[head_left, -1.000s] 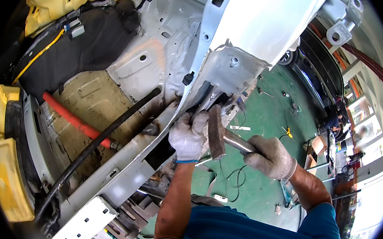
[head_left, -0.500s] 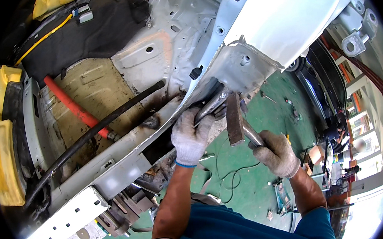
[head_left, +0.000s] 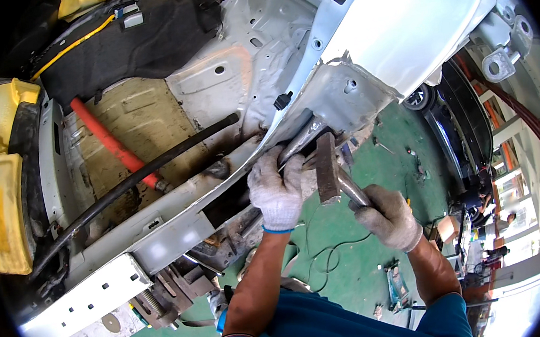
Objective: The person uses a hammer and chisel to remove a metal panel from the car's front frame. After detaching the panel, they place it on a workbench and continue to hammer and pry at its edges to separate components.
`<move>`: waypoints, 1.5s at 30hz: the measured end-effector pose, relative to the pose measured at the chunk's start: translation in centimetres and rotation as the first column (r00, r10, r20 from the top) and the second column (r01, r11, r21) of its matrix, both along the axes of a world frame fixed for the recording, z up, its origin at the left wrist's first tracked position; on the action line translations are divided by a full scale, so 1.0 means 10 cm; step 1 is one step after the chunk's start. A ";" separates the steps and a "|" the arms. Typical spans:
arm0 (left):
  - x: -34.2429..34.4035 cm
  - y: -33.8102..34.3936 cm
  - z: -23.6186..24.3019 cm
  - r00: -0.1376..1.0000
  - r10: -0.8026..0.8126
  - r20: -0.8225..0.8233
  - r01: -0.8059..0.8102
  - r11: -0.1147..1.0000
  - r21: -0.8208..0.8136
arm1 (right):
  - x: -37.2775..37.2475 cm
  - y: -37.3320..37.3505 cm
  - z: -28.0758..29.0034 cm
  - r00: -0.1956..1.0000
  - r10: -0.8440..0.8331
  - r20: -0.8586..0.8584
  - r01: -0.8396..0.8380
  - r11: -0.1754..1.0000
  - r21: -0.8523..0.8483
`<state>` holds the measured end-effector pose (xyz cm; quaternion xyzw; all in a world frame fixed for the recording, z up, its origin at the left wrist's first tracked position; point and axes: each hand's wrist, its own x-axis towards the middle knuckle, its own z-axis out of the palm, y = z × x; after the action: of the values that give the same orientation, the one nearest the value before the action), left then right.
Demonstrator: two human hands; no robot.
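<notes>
My left hand (head_left: 276,192), in a whitish knit glove, is closed around a shiny metal bar (head_left: 305,140) at the opening of the pale grey car sill (head_left: 180,239). The bar slants up and right beneath the folded sheet-metal edge (head_left: 348,91). To the right, my gloved right hand (head_left: 390,217) grips a hammer by its metal handle (head_left: 351,188). Its brown, worn block-shaped head (head_left: 327,170) stands near the bar's right end; whether they touch I cannot tell. The left fingertips are partly hidden behind the bar.
A red tube (head_left: 114,145) and a long black bar (head_left: 148,169) lie across the car floor pan (head_left: 149,108). Below the sill, a clamp (head_left: 166,298) grips its lower edge. A dark cable (head_left: 332,253) loops over the green floor (head_left: 356,276). Another car (head_left: 452,120) stands at right.
The whole view has shifted slightly, carrying the car body right in the picture. Against the body, the hammer sits a little farther left. Both hands keep their holds.
</notes>
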<state>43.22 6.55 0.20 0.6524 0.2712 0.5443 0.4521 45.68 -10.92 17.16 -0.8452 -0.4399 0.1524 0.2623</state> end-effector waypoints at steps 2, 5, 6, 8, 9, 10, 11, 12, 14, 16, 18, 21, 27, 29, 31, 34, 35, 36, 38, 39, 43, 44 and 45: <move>0.03 0.00 -0.01 1.000 0.017 -0.013 -0.017 1.000 0.025 | 0.00 0.02 -0.01 0.999 0.019 0.038 -0.019 1.000 -0.004; 0.06 0.01 -0.06 0.996 0.030 -0.088 -0.022 0.995 0.097 | -0.03 0.09 0.05 1.000 -0.001 0.029 0.002 0.999 -0.044; 0.08 0.01 -0.07 0.998 0.055 -0.026 -0.051 0.993 0.108 | -0.04 0.10 0.05 1.000 -0.007 0.022 0.008 0.999 -0.051; 0.15 0.00 -0.13 0.990 0.102 0.098 -0.114 0.986 0.121 | -0.04 0.13 0.05 1.000 -0.018 0.005 0.019 0.998 -0.066; 0.19 -0.01 -0.21 0.991 0.053 0.120 -0.059 0.997 0.050 | -0.06 0.16 0.07 0.999 -0.038 -0.032 0.036 0.997 -0.075; 0.23 -0.01 -0.27 0.989 0.011 0.148 -0.008 1.000 -0.024 | -0.09 0.20 0.11 0.996 -0.057 -0.068 0.051 0.995 -0.085; 0.22 0.01 -0.26 0.992 0.016 0.122 -0.018 1.000 0.013 | -0.12 0.22 0.14 0.991 -0.084 -0.109 0.074 0.993 -0.093; 0.22 0.01 -0.24 0.995 0.023 0.096 -0.028 0.998 0.050 | -0.14 0.23 0.15 0.988 -0.074 -0.133 0.063 0.995 -0.082; 0.20 -0.02 -0.24 0.988 0.151 0.038 -0.154 0.979 0.131 | -0.16 0.28 0.20 0.984 -0.042 -0.172 0.033 0.998 -0.050; 0.22 -0.05 -0.28 0.993 0.095 0.068 -0.096 0.995 0.009 | -0.15 0.33 0.26 0.989 -0.018 -0.148 0.009 0.998 -0.058; 0.18 -0.07 -0.21 0.996 0.043 0.073 -0.037 0.996 -0.075 | -0.12 0.34 0.28 0.987 -0.040 -0.156 0.029 0.997 -0.072; 0.18 -0.07 -0.14 0.989 0.044 0.143 -0.031 0.995 -0.090 | -0.06 0.31 0.26 0.980 -0.096 -0.175 0.082 0.993 -0.084; 0.21 -0.07 -0.12 0.983 0.036 0.180 -0.014 0.992 -0.123 | -0.06 0.32 0.12 0.991 -0.063 -0.117 0.063 0.998 -0.003; 0.22 -0.08 -0.10 0.976 0.048 0.211 -0.009 0.983 -0.182 | -0.25 0.42 0.26 0.995 -0.052 -0.086 0.050 0.999 -0.020; 0.27 -0.14 -0.10 0.972 0.074 0.225 -0.004 0.955 -0.296 | -0.54 0.50 0.59 0.968 0.249 -0.015 -0.246 0.943 -0.225; 0.28 -0.10 -0.18 0.972 0.085 0.219 -0.050 0.986 -0.161 | -0.40 0.28 0.37 0.924 0.371 0.091 -0.342 0.910 -0.235; 0.18 -0.09 0.00 0.962 0.034 0.273 0.050 0.954 -0.295 | -0.30 0.25 0.22 0.919 0.371 0.131 -0.345 0.920 -0.185; 0.17 -0.08 0.00 0.964 0.084 0.252 0.004 0.944 -0.330 | -0.27 0.26 0.16 0.977 0.203 0.067 -0.192 0.970 -0.148; 0.16 -0.05 0.00 0.962 0.183 0.202 -0.091 0.915 -0.394 | -0.26 0.32 0.12 0.986 -0.142 -0.083 0.133 0.986 -0.105; 0.24 -0.04 0.04 0.918 0.258 0.301 -0.134 0.916 -0.378 | -0.28 0.37 0.16 1.000 -0.012 -0.007 0.012 0.999 -0.047; 0.24 -0.03 -0.05 0.946 0.219 0.240 -0.122 0.924 -0.363 | -0.62 0.39 0.48 0.881 0.465 0.090 -0.473 0.874 0.110; 0.20 -0.03 -0.02 0.951 0.128 0.280 -0.028 0.942 -0.334 | -0.61 0.35 0.51 0.861 0.502 0.081 -0.508 0.856 0.095; 0.13 -0.04 0.02 0.947 0.035 0.318 0.065 0.952 -0.300 | -0.60 0.32 0.53 0.839 0.539 0.072 -0.543 0.836 0.081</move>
<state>44.50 6.12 0.38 0.4795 0.2706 0.5904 0.5901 39.67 -7.73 22.51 -0.6759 -0.6736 0.1792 0.2394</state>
